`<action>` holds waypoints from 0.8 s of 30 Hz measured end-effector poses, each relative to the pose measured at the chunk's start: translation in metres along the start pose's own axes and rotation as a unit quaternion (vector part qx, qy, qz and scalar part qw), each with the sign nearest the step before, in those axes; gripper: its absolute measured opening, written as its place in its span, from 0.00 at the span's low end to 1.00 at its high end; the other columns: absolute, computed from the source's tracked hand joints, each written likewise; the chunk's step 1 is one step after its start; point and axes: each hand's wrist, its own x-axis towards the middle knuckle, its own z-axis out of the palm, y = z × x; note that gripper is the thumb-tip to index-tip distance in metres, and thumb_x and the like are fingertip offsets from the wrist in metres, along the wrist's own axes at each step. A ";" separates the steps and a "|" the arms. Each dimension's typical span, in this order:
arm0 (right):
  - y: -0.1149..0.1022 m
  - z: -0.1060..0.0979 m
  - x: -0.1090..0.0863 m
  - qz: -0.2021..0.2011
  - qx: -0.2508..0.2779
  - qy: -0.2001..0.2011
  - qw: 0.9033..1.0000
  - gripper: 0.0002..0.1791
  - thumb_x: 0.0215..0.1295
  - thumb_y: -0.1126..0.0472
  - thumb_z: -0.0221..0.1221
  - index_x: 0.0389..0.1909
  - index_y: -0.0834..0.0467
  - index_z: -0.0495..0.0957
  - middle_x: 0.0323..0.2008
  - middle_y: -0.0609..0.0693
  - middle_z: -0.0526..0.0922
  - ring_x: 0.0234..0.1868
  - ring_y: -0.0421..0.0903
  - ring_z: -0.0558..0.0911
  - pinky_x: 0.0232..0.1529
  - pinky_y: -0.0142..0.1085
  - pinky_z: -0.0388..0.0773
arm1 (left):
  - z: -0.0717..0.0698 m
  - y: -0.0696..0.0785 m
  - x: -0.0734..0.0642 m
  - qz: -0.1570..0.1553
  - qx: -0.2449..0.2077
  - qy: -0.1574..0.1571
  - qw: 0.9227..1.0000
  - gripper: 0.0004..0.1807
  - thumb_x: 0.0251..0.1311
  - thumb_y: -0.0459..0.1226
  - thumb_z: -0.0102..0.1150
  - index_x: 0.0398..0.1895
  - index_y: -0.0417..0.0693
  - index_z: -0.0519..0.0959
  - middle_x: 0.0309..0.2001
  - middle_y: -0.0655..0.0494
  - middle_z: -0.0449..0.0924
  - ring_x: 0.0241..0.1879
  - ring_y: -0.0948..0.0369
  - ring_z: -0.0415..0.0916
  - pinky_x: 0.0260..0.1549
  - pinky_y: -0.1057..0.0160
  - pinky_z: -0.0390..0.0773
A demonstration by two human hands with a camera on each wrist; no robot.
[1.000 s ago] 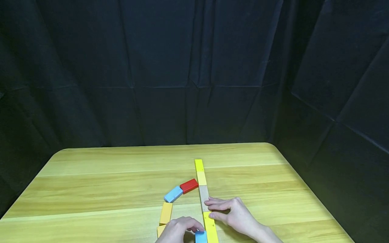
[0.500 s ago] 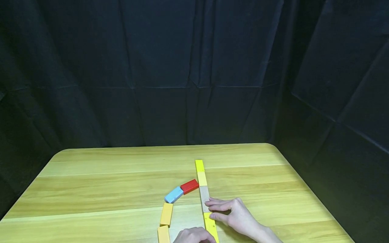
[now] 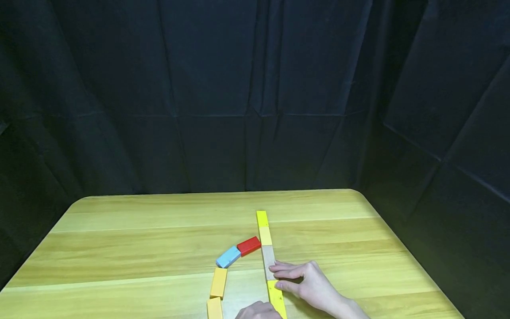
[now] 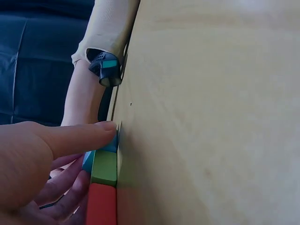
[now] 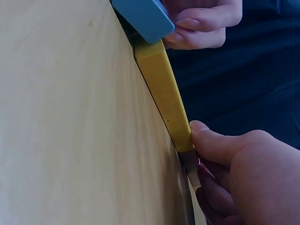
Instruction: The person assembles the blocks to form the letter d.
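Note:
In the head view, a straight row joins a small yellow block point(image 3: 262, 219), a cream block point(image 3: 265, 236), a grey block point(image 3: 268, 259) and a long yellow block point(image 3: 276, 297). My right hand point(image 3: 304, 283) lies along the row's right side, fingertips on the grey block and thumb against the long yellow one. My left hand point(image 3: 259, 311) is at the bottom edge, mostly cut off. In the right wrist view, a blue block point(image 5: 145, 19) is by the left hand's fingers, at the long yellow block's end; the left thumb point(image 4: 89, 137) covers part of it in the left wrist view.
Left of the row, a red block point(image 3: 249, 246), a light blue block point(image 3: 229, 256) and two orange blocks point(image 3: 218, 282) form a curve on the wooden table point(image 3: 119, 248). A green block point(image 4: 104, 166) and another red block point(image 4: 101, 204) show near the left hand.
My left hand has moved right and toward the bottom edge with the blue block, which has left the head view. The right hand has stayed in place.

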 end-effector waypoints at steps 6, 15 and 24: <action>0.001 0.000 -0.001 0.007 0.008 -0.003 1.000 0.18 0.62 0.43 0.66 0.47 0.49 0.88 0.53 0.36 0.84 0.60 0.42 0.80 0.60 0.24 0.70 | 0.004 0.000 -0.003 0.000 0.011 0.026 1.000 0.01 0.57 0.40 0.65 0.31 0.55 0.84 0.32 0.64 0.83 0.34 0.78 0.73 0.37 0.89 0.63; 0.001 -0.001 -0.001 -0.005 0.013 -0.008 1.000 0.18 0.64 0.45 0.65 0.49 0.49 0.87 0.54 0.37 0.84 0.60 0.43 0.80 0.60 0.25 0.71 | 0.004 -0.001 -0.003 -0.010 0.010 0.020 1.000 0.03 0.57 0.40 0.66 0.34 0.57 0.84 0.37 0.64 0.85 0.37 0.77 0.75 0.40 0.89 0.62; 0.001 -0.001 -0.002 -0.012 0.015 -0.007 1.000 0.17 0.64 0.46 0.65 0.48 0.50 0.87 0.54 0.38 0.84 0.60 0.44 0.81 0.60 0.25 0.71 | 0.005 -0.001 -0.004 -0.005 0.029 0.027 0.999 0.02 0.55 0.41 0.67 0.32 0.57 0.84 0.35 0.64 0.84 0.34 0.77 0.73 0.37 0.89 0.60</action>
